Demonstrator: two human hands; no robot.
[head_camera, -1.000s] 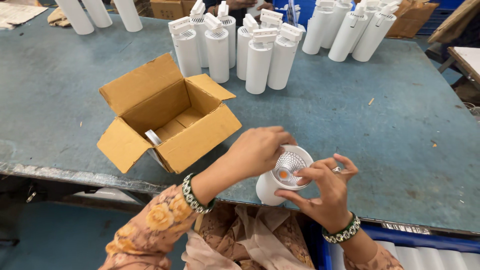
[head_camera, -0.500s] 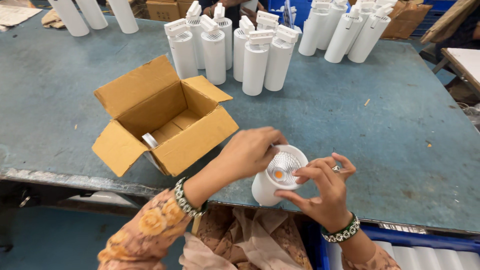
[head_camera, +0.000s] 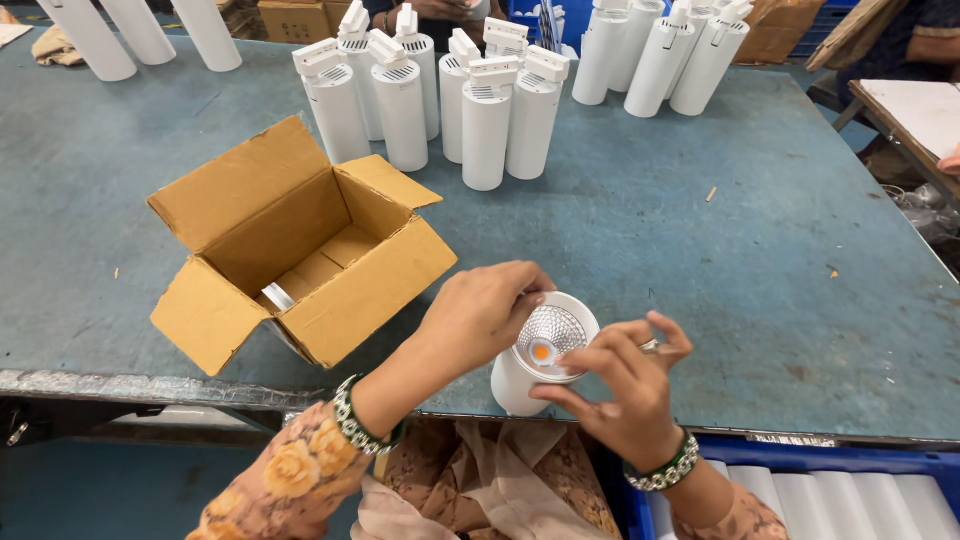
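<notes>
A white cylindrical lamp housing (head_camera: 520, 378) lies tilted at the near edge of the blue-green table (head_camera: 700, 240), its open end up, showing a silvery faceted reflector (head_camera: 550, 333) with an orange dot at its centre. My left hand (head_camera: 480, 312) grips the rim of the housing from the left. My right hand (head_camera: 625, 385) holds it from the right, fingers across the lower rim and thumb under it.
An open cardboard box (head_camera: 290, 250) with a small metal part inside sits left of my hands. Several upright white lamp cylinders (head_camera: 487, 120) stand at the back centre, more at the back left (head_camera: 90, 40) and right (head_camera: 680, 55). A blue crate (head_camera: 800, 490) holds white cylinders below.
The lamp housing has tipped so its open end faces the camera more, showing the reflector and orange centre. Both hands stayed on it.
</notes>
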